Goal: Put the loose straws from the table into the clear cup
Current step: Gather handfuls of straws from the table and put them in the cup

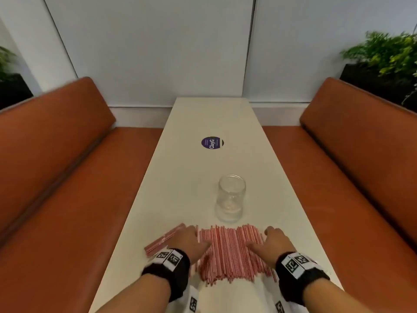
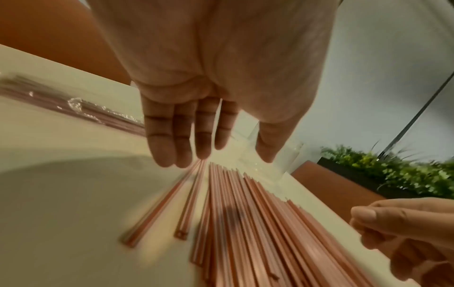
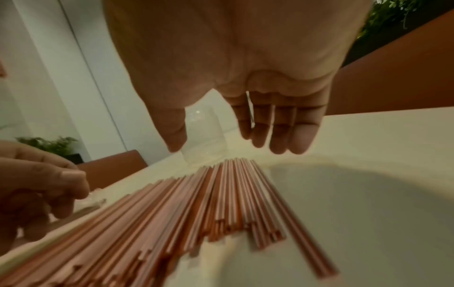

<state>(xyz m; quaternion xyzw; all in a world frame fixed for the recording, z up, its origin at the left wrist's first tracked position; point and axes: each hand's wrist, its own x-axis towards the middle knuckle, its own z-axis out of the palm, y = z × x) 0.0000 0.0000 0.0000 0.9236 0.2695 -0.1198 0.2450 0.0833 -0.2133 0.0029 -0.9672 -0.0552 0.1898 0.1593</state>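
Both hands low over the straws [image 1: 230, 251], palms down: left hand [image 1: 189, 241] at the pile's left edge, right hand [image 1: 274, 242] at its right, fingers [image 2: 181, 136] straight and spread, holding nothing. Straws loose on the white bench [image 1: 180, 188]. Just beyond the straws, clear cup [image 1: 230, 197] upright. Left of the straws, wrapped bundle [image 1: 165, 238] lying flat.

Both hands [image 1: 232, 242] over loose straws [image 1: 230, 254] before clear cup [image 1: 230, 197]

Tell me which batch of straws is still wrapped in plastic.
The small angled bundle left of the left hand, sheathed in shiny clear film. The wide loose straws spread between both hands are bare.
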